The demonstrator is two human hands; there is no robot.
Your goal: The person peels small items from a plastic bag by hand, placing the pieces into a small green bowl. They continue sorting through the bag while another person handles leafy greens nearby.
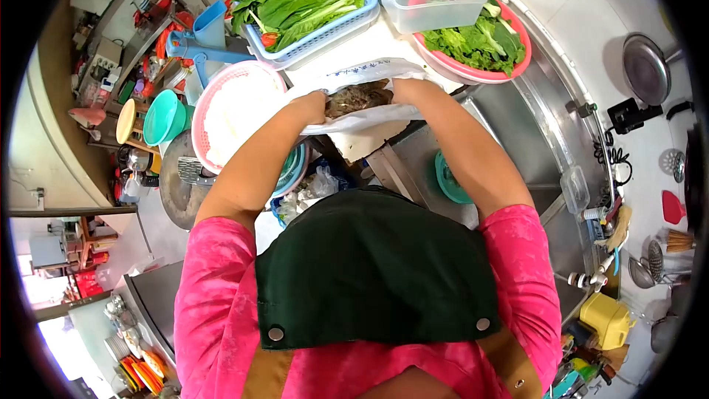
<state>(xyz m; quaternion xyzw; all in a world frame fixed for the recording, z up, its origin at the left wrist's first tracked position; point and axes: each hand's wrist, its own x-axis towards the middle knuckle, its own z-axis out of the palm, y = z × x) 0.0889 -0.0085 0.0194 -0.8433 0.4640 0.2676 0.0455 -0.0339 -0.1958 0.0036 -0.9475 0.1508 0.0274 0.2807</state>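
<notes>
Both hands hold a white plastic bag (pixel 369 72) with blue print, its mouth spread wide. A dark brown, mottled item (pixel 357 99) lies in the opening; what it is I cannot tell. My left hand (pixel 312 107) grips the bag's left edge, fingers wrapped round it and partly hidden. On the right edge, my right hand (pixel 408 91) is closed on the plastic. Left of the bag stands a pink basket (pixel 201 133) with white contents. Behind the bag are a blue basket (pixel 325 32) of leafy greens and a red basin (pixel 523 55) with more greens.
A clear plastic container (pixel 432 11) rests over the red basin's edge. Steel sinks (pixel 502 111) lie to the right, with a green bowl (pixel 449 181) in one. At left are a round board (pixel 177 196) with a cleaver (pixel 193 171) and a green basin (pixel 164 118).
</notes>
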